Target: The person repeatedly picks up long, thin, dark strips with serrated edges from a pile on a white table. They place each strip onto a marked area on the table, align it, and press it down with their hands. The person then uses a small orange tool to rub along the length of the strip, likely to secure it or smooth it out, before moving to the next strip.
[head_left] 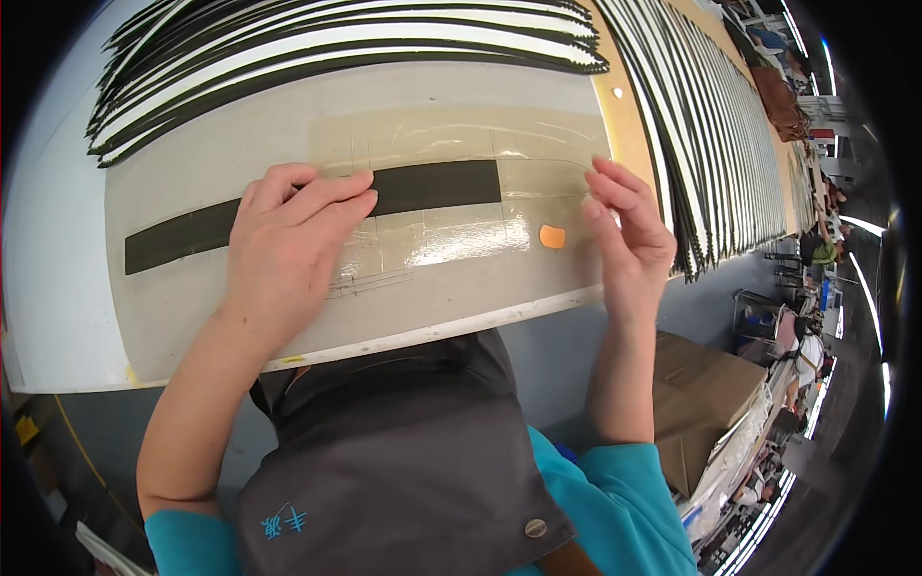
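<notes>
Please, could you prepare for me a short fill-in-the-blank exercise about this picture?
1. The small flat piece just left of the right hand is coloured ____.
2. For the person, this piece lies to the ____ of the dark strip under the left hand.
3. The stacked strips beyond the hands are black and ____.

Missing words: orange; right; white.

Strip lights (pixel 862 227) (several of them) glow far right, beyond a grey-blue floor (pixel 706 302).
</notes>
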Available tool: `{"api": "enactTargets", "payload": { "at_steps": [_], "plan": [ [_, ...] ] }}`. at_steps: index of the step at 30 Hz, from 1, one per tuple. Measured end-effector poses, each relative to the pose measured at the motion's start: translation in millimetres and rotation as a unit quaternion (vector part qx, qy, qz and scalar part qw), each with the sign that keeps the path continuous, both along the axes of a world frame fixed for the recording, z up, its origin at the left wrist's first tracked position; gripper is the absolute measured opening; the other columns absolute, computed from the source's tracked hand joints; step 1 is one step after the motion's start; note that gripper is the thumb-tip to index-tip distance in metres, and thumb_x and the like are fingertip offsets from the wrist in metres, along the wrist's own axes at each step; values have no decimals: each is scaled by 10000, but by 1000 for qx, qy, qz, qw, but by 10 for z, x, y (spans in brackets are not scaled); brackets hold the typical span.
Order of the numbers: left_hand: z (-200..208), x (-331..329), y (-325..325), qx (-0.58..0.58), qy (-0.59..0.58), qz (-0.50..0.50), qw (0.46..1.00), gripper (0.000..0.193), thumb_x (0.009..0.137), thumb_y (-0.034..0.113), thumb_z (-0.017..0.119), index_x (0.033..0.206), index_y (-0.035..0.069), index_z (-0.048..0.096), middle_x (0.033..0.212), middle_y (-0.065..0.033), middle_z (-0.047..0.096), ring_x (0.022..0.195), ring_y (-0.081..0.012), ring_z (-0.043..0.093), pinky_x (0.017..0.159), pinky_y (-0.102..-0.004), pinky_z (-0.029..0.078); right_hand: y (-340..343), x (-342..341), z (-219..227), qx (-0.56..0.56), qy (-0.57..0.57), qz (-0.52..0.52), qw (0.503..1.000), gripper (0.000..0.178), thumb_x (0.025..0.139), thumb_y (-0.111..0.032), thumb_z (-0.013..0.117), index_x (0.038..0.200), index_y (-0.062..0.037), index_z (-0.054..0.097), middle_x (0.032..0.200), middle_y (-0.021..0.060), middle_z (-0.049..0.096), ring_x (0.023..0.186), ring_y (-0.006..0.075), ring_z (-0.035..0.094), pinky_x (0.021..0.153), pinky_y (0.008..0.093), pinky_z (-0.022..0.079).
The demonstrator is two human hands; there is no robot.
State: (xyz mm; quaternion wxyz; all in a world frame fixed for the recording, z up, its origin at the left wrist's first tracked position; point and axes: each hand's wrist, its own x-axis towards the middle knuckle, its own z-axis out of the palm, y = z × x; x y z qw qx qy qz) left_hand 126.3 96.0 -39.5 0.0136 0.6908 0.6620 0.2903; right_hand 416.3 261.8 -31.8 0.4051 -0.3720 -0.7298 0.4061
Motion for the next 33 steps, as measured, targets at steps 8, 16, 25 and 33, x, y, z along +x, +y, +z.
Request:
{"api": "enactTargets", "payload": {
  "at_steps": [8,16,25,33],
  "plan": [
    [-11,-72,-31,-2,4,-25,1000,295,869,20,661,1139,62,773,1250,-20,732,1099,-281,600,967,-409,487,-206,-50,204,21,-249,23,968,191,798,-56,869,945,-39,748,928,30,623,720,129,530,657,273,473],
    [-143,-128,-51,16,-22,-33,999,346,815,36,660,1135,99,773,1266,8,677,1163,-242,578,990,-404,463,-217,-737,463,-60,-195,135,970,121,894,-58,822,897,-6,713,775,23,715,689,67,615,663,237,504],
    [-157,-117,-44,15,-47,-33,998,324,816,58,684,1123,107,779,1211,18,675,1166,-221,574,988,-396,476,-226,-1615,264,-154,-196,130,960,71,897,-28,753,921,36,734,774,45,714,680,72,639,610,229,527],
    [-151,-125,-65,14,-46,-34,998,333,782,49,695,1102,86,780,1180,15,679,1143,-231,573,984,-400,484,-245,-1641,218,-160,-203,122,958,70,889,-20,748,920,42,738,773,50,718,670,76,640,612,231,532]
  ]
}}
